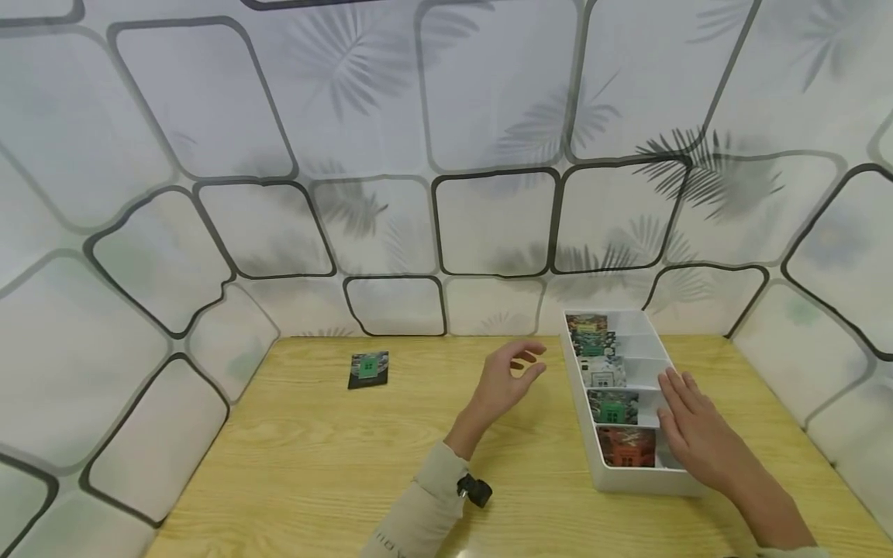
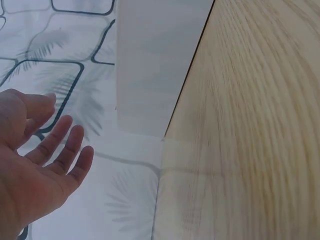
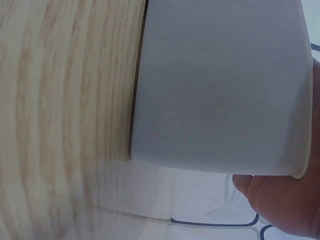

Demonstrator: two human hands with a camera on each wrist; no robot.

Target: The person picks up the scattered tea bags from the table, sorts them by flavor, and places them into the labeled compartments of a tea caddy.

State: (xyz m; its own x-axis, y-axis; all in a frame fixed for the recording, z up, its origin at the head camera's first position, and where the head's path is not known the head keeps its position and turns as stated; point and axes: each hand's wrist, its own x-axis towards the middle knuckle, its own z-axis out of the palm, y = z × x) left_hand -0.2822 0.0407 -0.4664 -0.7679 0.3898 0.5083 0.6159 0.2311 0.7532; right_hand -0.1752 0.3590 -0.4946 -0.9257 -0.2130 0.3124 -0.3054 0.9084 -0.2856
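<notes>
A white divided box (image 1: 649, 482) stands on the right part of the table, with small printed packets in the left ends of its compartments. Nearest the front is a red-orange packet (image 1: 626, 447), then a green-labelled one (image 1: 614, 408), a pale grey one (image 1: 604, 373) and darker ones (image 1: 593, 343) behind. My right hand (image 1: 706, 434) rests with straight fingers along the box's right rim; the right wrist view shows mostly the box wall (image 3: 220, 95). Left of the box, my left hand (image 1: 501, 384) hovers with loosely bent fingers and thumb apart, holding nothing.
A dark packet with a green label (image 1: 368, 370) lies alone at the back left of the wooden table (image 1: 307, 465). Behind the table hangs a patterned white sheet (image 1: 495, 225) that also closes both sides.
</notes>
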